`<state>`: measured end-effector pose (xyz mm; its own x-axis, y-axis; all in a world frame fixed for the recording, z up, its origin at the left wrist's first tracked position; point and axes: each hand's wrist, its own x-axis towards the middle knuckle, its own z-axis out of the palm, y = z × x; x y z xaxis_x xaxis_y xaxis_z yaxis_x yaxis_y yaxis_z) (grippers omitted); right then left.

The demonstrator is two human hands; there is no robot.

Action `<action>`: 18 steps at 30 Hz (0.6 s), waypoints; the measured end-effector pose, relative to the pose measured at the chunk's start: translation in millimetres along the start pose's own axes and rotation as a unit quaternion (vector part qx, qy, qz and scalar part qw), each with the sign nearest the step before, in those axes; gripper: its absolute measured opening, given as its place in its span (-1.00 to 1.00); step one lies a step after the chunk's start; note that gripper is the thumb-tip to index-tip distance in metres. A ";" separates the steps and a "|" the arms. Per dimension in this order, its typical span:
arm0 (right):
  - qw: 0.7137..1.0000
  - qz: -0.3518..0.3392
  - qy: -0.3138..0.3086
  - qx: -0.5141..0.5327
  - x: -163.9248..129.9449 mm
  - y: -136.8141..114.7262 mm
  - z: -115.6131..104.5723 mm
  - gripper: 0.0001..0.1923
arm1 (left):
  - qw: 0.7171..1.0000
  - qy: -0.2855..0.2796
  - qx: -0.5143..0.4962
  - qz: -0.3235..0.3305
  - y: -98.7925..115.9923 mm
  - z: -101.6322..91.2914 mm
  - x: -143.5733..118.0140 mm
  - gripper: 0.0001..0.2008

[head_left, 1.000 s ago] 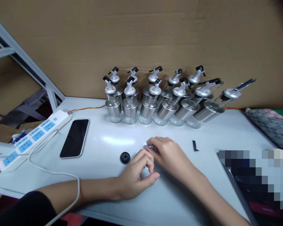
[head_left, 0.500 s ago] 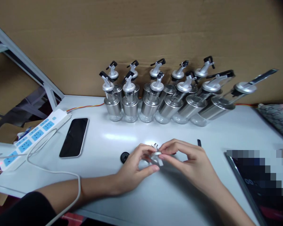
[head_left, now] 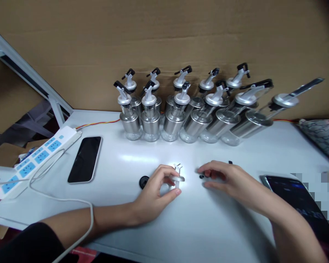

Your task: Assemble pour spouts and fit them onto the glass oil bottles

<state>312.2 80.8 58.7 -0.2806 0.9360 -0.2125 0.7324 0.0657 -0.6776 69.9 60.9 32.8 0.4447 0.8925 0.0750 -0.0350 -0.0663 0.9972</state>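
Note:
My left hand pinches a small silver pourer cap upright just above the white table. A black round rubber stopper lies on the table right beside that hand. My right hand hovers low to the right of the cap, its fingertips touching a tiny black part. Another small black piece peeks out behind that hand.
Several glass-and-steel dispenser bottles with pourer tops stand in rows at the back against cardboard. A black phone and a white power strip with its cable lie to the left. A tablet rests at the right.
Both hands first met over the silver cap and lifted it. Now the right hand has let go and moved right to the small black part, while the left hand keeps the cap.

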 end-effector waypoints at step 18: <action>0.990 -0.008 0.048 -0.129 20.2 -26.6 24.5 -0.86 | 0.998 -0.002 0.057 0.010 -4.1 -0.3 -1.8 -0.75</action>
<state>271.9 89.5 55.2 -0.2423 0.9618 -0.1278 0.8660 0.1549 -0.4755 69.0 59.7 28.6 0.4477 0.8892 0.0941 0.0584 -0.1341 0.9893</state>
